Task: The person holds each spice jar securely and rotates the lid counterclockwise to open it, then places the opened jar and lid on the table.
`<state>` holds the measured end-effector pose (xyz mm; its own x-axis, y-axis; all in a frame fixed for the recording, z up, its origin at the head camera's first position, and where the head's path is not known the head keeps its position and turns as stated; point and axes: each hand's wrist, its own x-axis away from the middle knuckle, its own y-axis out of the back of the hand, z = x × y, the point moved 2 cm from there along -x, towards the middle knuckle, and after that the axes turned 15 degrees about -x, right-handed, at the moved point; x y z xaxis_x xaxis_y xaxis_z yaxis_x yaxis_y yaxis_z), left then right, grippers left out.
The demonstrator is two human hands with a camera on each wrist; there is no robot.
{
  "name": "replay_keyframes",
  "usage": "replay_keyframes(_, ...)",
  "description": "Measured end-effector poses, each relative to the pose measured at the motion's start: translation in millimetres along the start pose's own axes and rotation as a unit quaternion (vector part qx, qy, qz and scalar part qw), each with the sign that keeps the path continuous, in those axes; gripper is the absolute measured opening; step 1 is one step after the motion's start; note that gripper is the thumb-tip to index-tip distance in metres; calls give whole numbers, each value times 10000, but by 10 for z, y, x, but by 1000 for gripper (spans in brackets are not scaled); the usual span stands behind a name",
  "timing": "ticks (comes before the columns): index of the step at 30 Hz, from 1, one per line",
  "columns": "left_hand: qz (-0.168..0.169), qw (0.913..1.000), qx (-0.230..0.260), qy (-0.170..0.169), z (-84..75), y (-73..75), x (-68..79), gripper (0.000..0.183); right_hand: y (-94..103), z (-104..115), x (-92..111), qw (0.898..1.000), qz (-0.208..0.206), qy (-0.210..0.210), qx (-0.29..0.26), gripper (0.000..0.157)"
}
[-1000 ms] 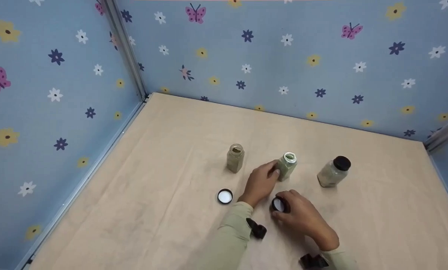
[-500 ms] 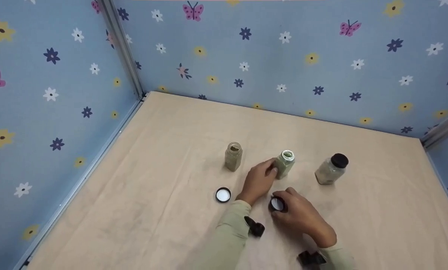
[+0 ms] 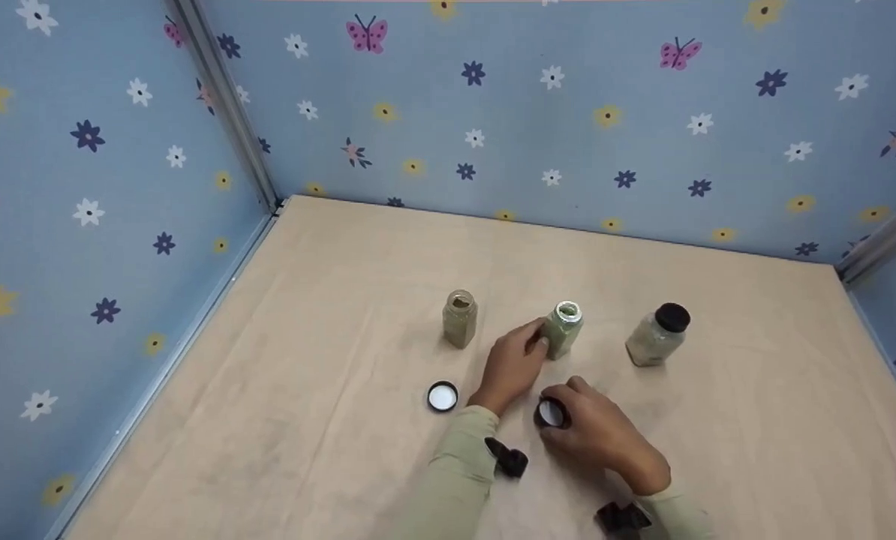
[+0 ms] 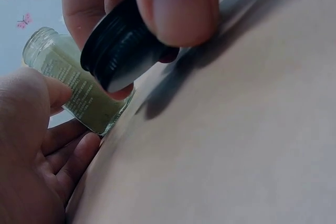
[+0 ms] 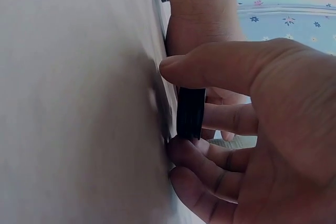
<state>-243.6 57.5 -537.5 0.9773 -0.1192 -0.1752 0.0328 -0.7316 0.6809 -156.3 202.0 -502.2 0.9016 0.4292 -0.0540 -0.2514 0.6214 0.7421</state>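
Note:
My left hand (image 3: 509, 369) holds the side of an open glass jar (image 3: 563, 334) with green powder in it, thumb and fingers about its lower part; the jar stands upright on the table. In the left wrist view, small printed text shows on this jar (image 4: 79, 87). Just in front of it, my right hand (image 3: 602, 427) pinches a black screw lid (image 3: 551, 413) between thumb and fingers, its pale inside turned up toward the head camera. In the right wrist view the lid (image 5: 190, 113) is seen edge-on, close over the tabletop.
To the left stands another open jar (image 3: 460, 321) with brownish-green contents. A loose black lid (image 3: 442, 397) lies inside-up in front of it. On the right is a jar with its black lid on (image 3: 656, 337). Flower-patterned walls (image 3: 508, 112) bound the beige table (image 3: 283, 360).
The head view has shifted slightly. Both hands keep their holds on the jar and the lid, with hardly any movement relative to the table.

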Motion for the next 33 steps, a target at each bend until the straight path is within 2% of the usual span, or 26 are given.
replay_keyframes(4,-80,9999,82,5,-1,18,-22,42,10,18,-24,9997,29,187,124,39)
replay_keyframes(10,-41,9999,121,-1,23,32,-34,42,-16,27,-58,9998,81,96,147,39)
replay_keyframes(16,-55,9999,133,-32,54,52,-23,42,-55,31,-80,9999,-54,35,131,40)
replay_keyframes(22,-36,9999,38,-143,50,65,-16,42,-64,28,-64,9993,-99,314,191,40)
replay_keyframes(29,-48,9998,145,-121,26,29,4,41,32,-71,-47,9980,-48,333,-538,35)
replay_keyframes(33,-84,9997,177,-137,-2,2,20,38,142,-186,-26,9958,-239,164,-870,30)
